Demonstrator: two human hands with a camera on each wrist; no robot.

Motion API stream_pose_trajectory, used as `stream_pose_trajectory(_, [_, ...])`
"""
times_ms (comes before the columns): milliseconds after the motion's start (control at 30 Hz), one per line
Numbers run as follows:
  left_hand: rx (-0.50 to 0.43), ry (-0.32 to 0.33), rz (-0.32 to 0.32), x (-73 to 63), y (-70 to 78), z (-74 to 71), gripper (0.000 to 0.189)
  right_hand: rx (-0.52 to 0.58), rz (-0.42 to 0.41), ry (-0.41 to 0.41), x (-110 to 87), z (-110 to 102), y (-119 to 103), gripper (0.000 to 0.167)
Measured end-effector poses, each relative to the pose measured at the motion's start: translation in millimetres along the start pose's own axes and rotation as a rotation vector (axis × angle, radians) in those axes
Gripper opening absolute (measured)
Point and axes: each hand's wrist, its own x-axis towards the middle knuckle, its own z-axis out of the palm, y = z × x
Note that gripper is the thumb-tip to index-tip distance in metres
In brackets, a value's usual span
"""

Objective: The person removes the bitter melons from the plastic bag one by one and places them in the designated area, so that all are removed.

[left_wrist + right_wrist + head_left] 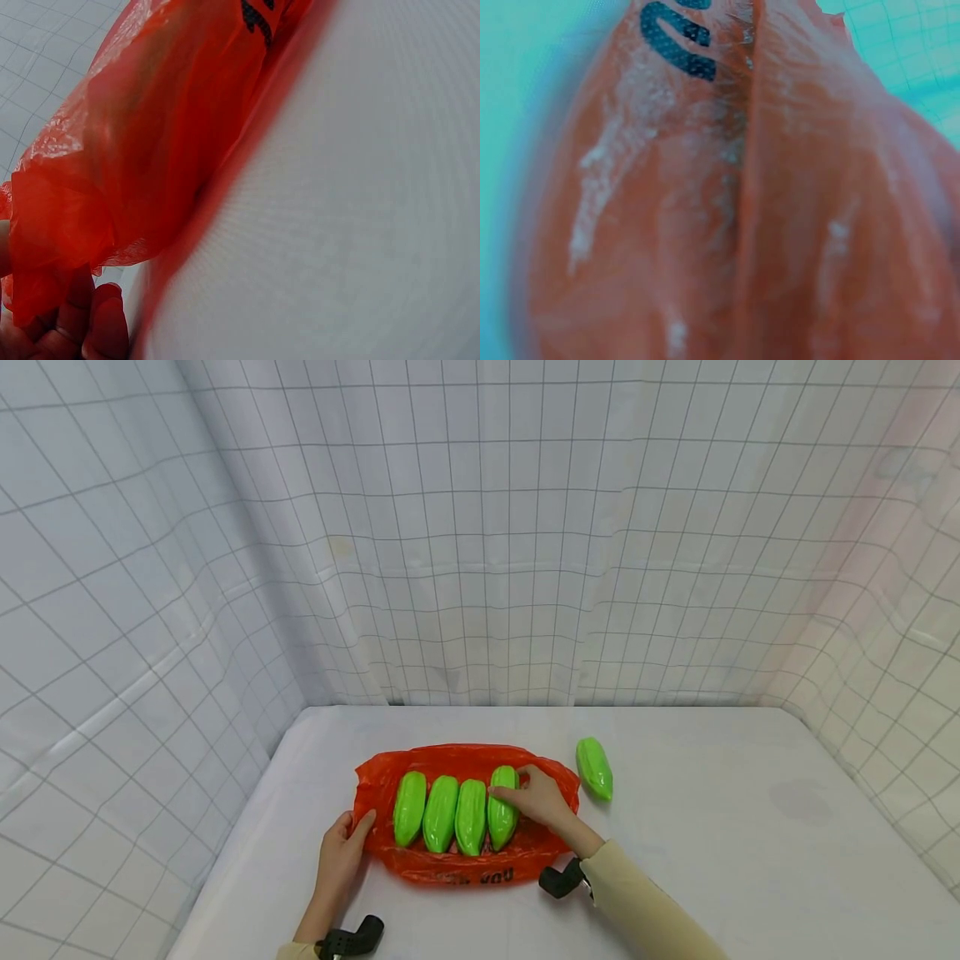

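A thin red plastic bag (408,868) with black lettering lies spread on the table, its mouth gaping upward. My left hand (343,852) pinches its left edge between thumb and fingers; in the left wrist view, the curled fingers (109,322) show beneath the red film (157,150). My right hand (542,800) reaches over the bag's right side and grips a glossy, bright-green, elongated vegetable-like piece (501,827). Three similar green pieces (442,814) lie side by side to its left inside the bag. Red film (667,187) fills most of the right wrist view, hiding the right hand.
Another green piece (595,770) lies on the white tabletop (712,827), just beyond the bag's right end. White gridded curtains (480,568) hang behind the table and along both sides. Black wrist cameras (561,880) sit low near the bag's front.
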Motion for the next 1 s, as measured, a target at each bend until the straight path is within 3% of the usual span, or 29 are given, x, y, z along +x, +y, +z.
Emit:
stream_pose_trajectory(767, [0.005, 0.000, 0.007, 0.4, -0.7, 0.5, 0.039, 0.037, 0.030, 0.010, 0.0, -4.0, -5.2, 0.073])
stream_pose_trajectory(1000, [-0.001, -0.002, -0.001, 0.5, -0.1, -0.2, 0.040, 0.060, -0.003, 0.029, -1.3, -5.5, -7.6, 0.068])
